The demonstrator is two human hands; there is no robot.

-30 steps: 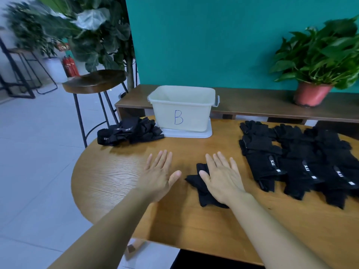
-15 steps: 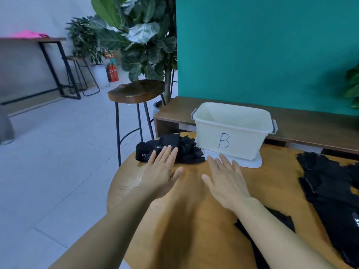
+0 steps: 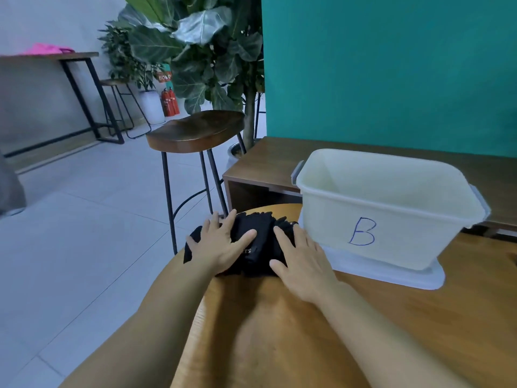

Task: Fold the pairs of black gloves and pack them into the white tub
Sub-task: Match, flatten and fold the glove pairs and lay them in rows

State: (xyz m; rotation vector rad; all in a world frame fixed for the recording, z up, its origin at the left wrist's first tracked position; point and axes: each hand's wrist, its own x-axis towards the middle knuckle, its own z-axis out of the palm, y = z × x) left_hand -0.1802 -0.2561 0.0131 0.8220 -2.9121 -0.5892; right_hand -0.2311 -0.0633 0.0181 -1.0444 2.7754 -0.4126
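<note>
From the head view, both hands lie on the heap of black fabric gloves, which sits at the far left edge of the round wooden surface, just beside the white plastic tub marked "B". The left hand is spread flat, fingers over the heap's left side and thumb across its top. The right hand rests on the right side with straight fingers, gripping nothing.

The step looks like drawing out one pair to fold. It would go best by separating two matching gloves, not the whole bundle, and pulling them toward the bare wood nearer the body, away from the edge, where the heap could slip off.

The tub stands on its pale flat lid. Its visible inner walls are bare, and the bottom is hidden by the near wall.
</note>
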